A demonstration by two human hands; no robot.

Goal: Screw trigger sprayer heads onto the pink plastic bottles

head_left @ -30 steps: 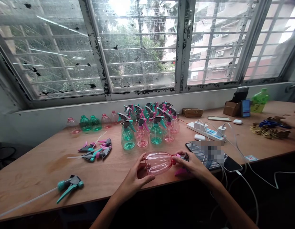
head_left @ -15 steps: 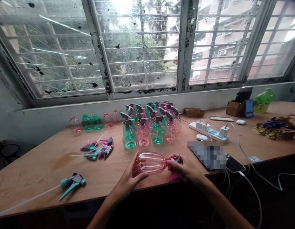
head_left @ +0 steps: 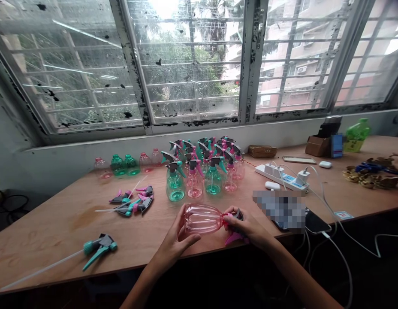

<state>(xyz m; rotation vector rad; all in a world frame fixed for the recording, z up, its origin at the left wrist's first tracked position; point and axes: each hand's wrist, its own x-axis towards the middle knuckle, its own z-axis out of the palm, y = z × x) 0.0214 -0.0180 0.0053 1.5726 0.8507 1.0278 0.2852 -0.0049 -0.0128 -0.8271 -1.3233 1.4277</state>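
A clear pink spray bottle (head_left: pixel 203 219) lies sideways in the air over the table's front edge. My left hand (head_left: pixel 177 236) is closed round its base end. At the neck, my right hand (head_left: pixel 247 225) grips the pink-and-grey spray head (head_left: pixel 236 237), whose pink trigger hangs below the fingers; part of the head is hidden by them. Behind the hands stand several green and pink bottles (head_left: pixel 213 184) with spray heads fitted. A teal-and-grey spray head (head_left: pixel 101 249) with a long tube lies at front left, and a small pile of spray heads (head_left: pixel 134 204) lies farther back.
Several bottles without heads (head_left: pixel 118 165) stand along the wall at left. To the right are a white power strip (head_left: pixel 282 177) with cables, a blurred-out flat object (head_left: pixel 279 210), a phone (head_left: pixel 317 221) and a cardboard box (head_left: pixel 316 146). Cables hang over the front edge.
The bottle and my right hand have shifted very slightly to the left. Both hands keep their hold, and the things on the table stay put.
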